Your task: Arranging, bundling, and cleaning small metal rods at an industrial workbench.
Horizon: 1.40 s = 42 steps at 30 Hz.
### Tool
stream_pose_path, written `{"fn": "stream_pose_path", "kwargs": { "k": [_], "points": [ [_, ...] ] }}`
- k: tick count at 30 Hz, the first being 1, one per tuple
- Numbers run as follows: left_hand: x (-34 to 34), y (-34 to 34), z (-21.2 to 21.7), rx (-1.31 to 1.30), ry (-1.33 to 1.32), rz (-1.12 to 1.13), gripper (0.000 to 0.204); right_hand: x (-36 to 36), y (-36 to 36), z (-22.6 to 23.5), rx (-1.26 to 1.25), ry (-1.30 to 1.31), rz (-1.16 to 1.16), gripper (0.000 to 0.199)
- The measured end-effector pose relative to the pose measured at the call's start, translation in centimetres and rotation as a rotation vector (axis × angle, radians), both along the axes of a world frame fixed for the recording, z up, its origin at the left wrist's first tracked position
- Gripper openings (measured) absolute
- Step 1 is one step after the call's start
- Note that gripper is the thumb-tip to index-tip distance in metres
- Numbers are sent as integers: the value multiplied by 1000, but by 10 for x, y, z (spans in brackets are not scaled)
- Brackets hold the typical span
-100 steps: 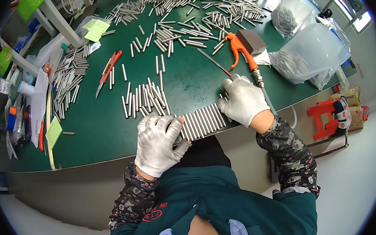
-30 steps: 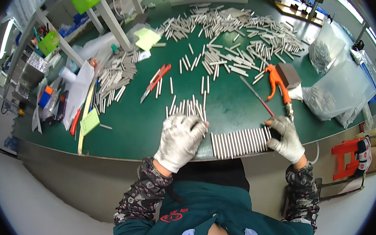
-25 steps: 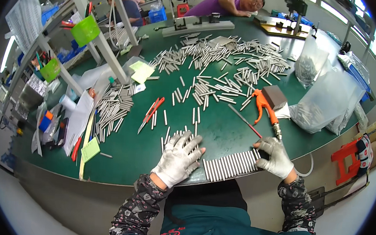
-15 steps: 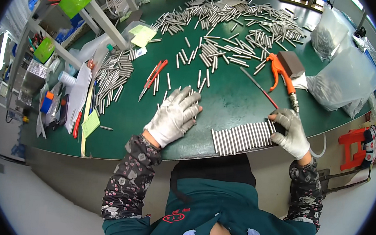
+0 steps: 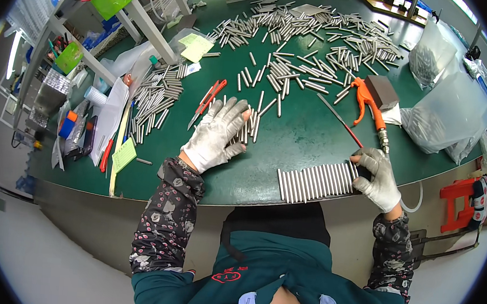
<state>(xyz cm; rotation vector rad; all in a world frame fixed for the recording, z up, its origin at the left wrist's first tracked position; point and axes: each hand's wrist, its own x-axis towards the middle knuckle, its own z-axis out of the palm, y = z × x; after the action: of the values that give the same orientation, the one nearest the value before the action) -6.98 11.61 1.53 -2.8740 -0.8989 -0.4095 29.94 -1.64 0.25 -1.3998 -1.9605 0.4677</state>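
I see my left hand (image 5: 216,133), in a white knit glove, lying flat and spread, palm down, on a small loose cluster of short silver metal rods (image 5: 249,128) near the middle of the green counter (image 5: 307,140). These rods point mostly away from me, long axes roughly parallel, fanned slightly.

My right hand (image 5: 377,177), also gloved, is curled against the right end of a tidy row of silver metal rods (image 5: 315,181) at the near counter edge. Fingers bent, pressing the endmost rod; I cannot tell if they pinch it. Each rod's long axis runs away from me, tilted slightly; the row itself runs left to right, rising a little toward the right hand. Rods touch side by side.

Just beyond the right hand: an orange-handled air blow gun (image 5: 371,109) with a thin nozzle pointing left and away. A red-handled utility knife (image 5: 207,102) lies just left of the left hand. A large scatter of loose rods (image 5: 315,37) covers the far counter.
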Motion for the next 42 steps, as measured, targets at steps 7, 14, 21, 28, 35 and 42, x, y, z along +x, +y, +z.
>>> {"fn": "stream_pose_path", "kwargs": {
  "k": [7, 14, 21, 28, 35, 42],
  "points": [
    [-6, -4, 1, -83, 193, 55, 73, -2, 4, -1, 46, 1, -7, 46],
    [-2, -9, 12, -86, 2, 146, 76, 0, 4, -2, 25, 18, -1, 48],
    [20, -11, 19, -118, 79, 402, 81, 1, 2, -5, 24, 50, -4, 58],
    [19, -11, 8, -128, 14, 385, 69, 2, 2, -2, -67, 67, 8, 69],
    [25, -14, 8, 1, -71, 609, 46, 2, 0, -2, -35, 32, 1, 69],
    [38, -15, 11, -58, 31, 698, 41, 0, 4, -2, 45, 29, 5, 55]
  ]
}}
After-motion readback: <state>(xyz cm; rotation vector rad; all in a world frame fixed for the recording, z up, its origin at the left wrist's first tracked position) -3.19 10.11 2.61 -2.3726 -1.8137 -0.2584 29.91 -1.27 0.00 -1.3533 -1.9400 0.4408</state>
